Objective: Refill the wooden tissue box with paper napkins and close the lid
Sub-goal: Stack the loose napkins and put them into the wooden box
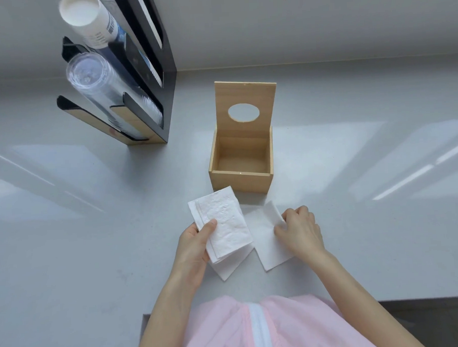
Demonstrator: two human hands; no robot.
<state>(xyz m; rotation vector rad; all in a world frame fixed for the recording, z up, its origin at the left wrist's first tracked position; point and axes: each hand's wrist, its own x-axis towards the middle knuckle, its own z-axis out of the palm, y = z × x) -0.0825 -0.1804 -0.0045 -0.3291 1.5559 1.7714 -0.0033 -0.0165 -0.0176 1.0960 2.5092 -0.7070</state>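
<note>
Item: wooden tissue box [241, 180], pale unfinished wood, square in plan, standing on the grey counter [67, 248] just beyond our hands. We see its mouth facing up and the inside bare down to the floor. Its lid [246, 98] stands upright along the far edge, long axis vertical, with an oval opening cut through the middle.

Item: stack of paper napkins [225, 226], white, lightly embossed, folded to a rectangle. Long axis runs from near-right to far-left, the far corner reaching almost to the box's front wall. Our left hand [195, 252] grips the stack, thumb pressed on top, fingers curled beneath. A further napkin corner shows under the stack.

Item: single napkin [266, 240], white, lying flat on the counter just right of the stack, one far corner folded up. Our right hand [298, 230] rests on its right edge, fingers curled and pinching the raised corner.

Item: black-and-wood cup dispenser [144, 98], far left, holding paper cups [89, 18] and clear plastic cups [98, 84].
</note>
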